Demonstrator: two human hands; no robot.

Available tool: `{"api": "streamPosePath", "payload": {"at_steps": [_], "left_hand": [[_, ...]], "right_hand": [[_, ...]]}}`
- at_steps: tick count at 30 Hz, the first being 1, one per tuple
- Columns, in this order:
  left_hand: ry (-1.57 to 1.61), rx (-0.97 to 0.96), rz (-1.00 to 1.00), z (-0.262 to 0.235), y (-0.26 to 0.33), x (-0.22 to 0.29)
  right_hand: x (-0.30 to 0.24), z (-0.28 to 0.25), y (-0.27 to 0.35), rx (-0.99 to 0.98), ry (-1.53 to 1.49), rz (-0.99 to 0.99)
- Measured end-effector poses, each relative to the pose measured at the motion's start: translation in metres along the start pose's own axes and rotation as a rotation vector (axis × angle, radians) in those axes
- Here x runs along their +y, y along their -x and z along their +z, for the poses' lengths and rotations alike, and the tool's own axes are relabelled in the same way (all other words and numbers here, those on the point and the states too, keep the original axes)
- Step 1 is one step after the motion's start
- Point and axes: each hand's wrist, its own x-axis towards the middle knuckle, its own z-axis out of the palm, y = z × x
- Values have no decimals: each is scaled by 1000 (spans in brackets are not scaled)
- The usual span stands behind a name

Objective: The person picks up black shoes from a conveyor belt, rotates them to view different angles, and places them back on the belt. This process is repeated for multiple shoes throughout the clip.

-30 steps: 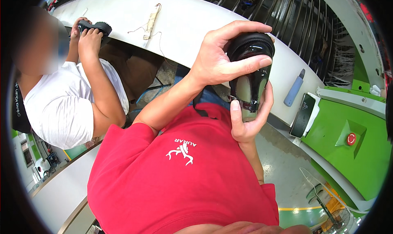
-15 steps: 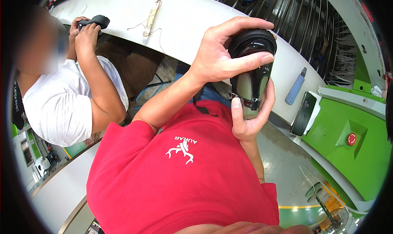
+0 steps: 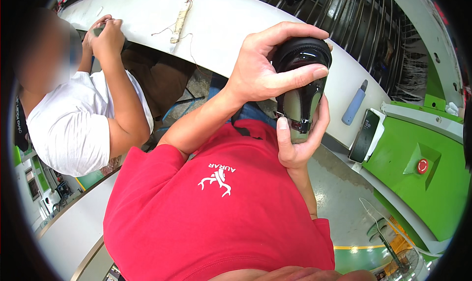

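A glossy black shoe (image 3: 304, 59) with a strap and a pale lining hangs over the near edge of the white table, its rounded toe pointing away from me. My left hand (image 3: 265, 67) is wrapped around the toe part, thumb across the upper and fingers along the far rim of the sole. Lower down, my right hand (image 3: 305, 145) cups the heel end, its thumb beside the strap. The sole's underside is mostly hidden.
A co-worker's hands (image 3: 105, 37) hold a dark item at left. On the white table (image 3: 221, 25) lie a wrapped tool with loose thread (image 3: 181, 22) and a blue-handled tool (image 3: 355, 104). A phone (image 3: 365, 136) rests by a green machine (image 3: 418, 192) with a red button. Metal rods (image 3: 354, 15) run behind.
My hands and the shoe stay almost still. At left, the co-worker's hands have turned the black shoe they hold, so its ridged sole no longer shows.
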Motion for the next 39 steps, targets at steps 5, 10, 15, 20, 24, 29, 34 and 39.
{"api": "streamPosePath", "payload": {"at_steps": [5,10,15,20,24,29,34,39], "left_hand": [[-29,-72,-79,0,4,12],[-68,-114,-22,3,7,21],[-69,-127,7,7,8,25],[-115,-92,19,10,7,27],[-95,-59,-42,14,5,17],[-59,-34,-105,21,0,13],[-54,-33,-168,16,25,1],[-77,-12,-240,14,34,-3]], "right_hand": [[3,2,4,50,20,-40],[6,-10,5,116,274,-211],[-2,-14,8,132,309,-180],[-2,-16,9,137,280,-134],[0,-20,6,146,334,-99],[4,-27,-3,237,35,32],[22,-60,-6,281,-476,220],[26,-66,-15,288,-529,294]]}}
